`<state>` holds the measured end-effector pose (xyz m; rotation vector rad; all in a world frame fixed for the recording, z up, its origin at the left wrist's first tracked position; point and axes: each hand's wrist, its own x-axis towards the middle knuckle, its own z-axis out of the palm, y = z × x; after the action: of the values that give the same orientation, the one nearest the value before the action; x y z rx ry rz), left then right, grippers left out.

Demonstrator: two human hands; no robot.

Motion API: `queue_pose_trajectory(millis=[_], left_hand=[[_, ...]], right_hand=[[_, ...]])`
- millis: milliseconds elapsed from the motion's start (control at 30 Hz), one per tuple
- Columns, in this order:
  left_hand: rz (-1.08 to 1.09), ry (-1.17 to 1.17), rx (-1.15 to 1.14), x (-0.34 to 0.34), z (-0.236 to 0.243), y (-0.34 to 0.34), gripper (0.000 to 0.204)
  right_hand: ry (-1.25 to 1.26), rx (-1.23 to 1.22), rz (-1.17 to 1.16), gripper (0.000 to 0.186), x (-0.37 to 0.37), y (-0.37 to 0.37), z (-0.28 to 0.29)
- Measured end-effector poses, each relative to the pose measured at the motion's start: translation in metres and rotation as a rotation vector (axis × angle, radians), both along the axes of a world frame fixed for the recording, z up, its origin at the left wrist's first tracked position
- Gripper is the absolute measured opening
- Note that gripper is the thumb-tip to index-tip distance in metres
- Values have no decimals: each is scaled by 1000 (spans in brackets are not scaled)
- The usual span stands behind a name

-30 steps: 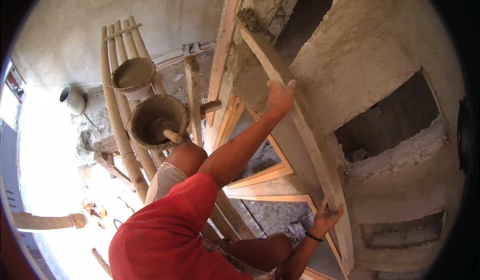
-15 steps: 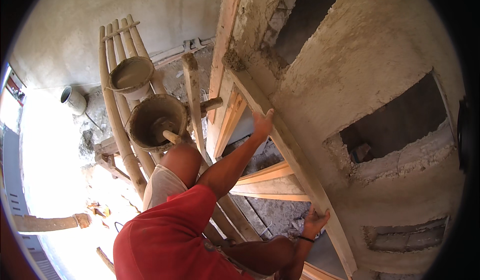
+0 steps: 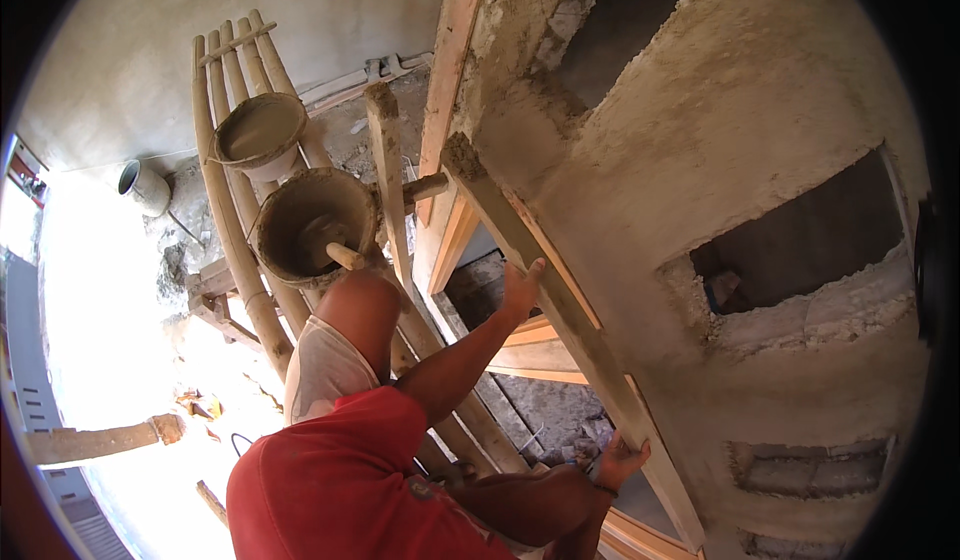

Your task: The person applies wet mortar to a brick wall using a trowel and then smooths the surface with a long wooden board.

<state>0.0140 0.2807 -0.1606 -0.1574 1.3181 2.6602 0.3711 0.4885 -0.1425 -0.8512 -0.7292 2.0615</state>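
Note:
A long wooden plank (image 3: 583, 348), smeared grey with mortar toward its far end, slants across in front of the plastered wall. My left hand (image 3: 521, 288) grips its left edge around the middle, thumb up on its face. Lower down, my right hand (image 3: 621, 460) grips the same edge with fingers curled against it. Behind the plank stands an orange-brown wooden frame (image 3: 545, 352), and a strip of it shows along the plank's right side. Left of my bent knee sits a mortar bucket (image 3: 275, 232) with a wooden handle (image 3: 346, 256) sticking out.
A bamboo-pole platform (image 3: 232, 200) carries the mortar bucket and a second full bucket (image 3: 262, 132). An upright post (image 3: 385, 160) stands close to the plank's far end. The plastered wall (image 3: 640, 230) has rough-edged openings (image 3: 800, 235). A pale pail (image 3: 146, 192) rests on the ground farther left.
The plank has shifted left and slightly down, with both hands still on it. More of the wooden frame now shows on its right side.

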Motion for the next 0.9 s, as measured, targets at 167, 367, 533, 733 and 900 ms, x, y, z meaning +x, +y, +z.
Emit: queue_pose_trajectory(millis=[167,367,533,733,900], left_hand=[[83,-119,-124,44,18,-5,39],[129,-181,-37,81,58,-15,37],[-19,-190,72,105,138,-24,51],[-150,-274,202,120,227,-93,54],[-173,-241,377,119,249,-143,53]], right_hand=[[2,99,-77,58,41,-11,23],[25,269,-209,59,64,-27,99],[125,526,-333,60,91,-22,170],[197,702,-472,53,57,-44,254],[371,878,-687,41,-7,-94,320]])
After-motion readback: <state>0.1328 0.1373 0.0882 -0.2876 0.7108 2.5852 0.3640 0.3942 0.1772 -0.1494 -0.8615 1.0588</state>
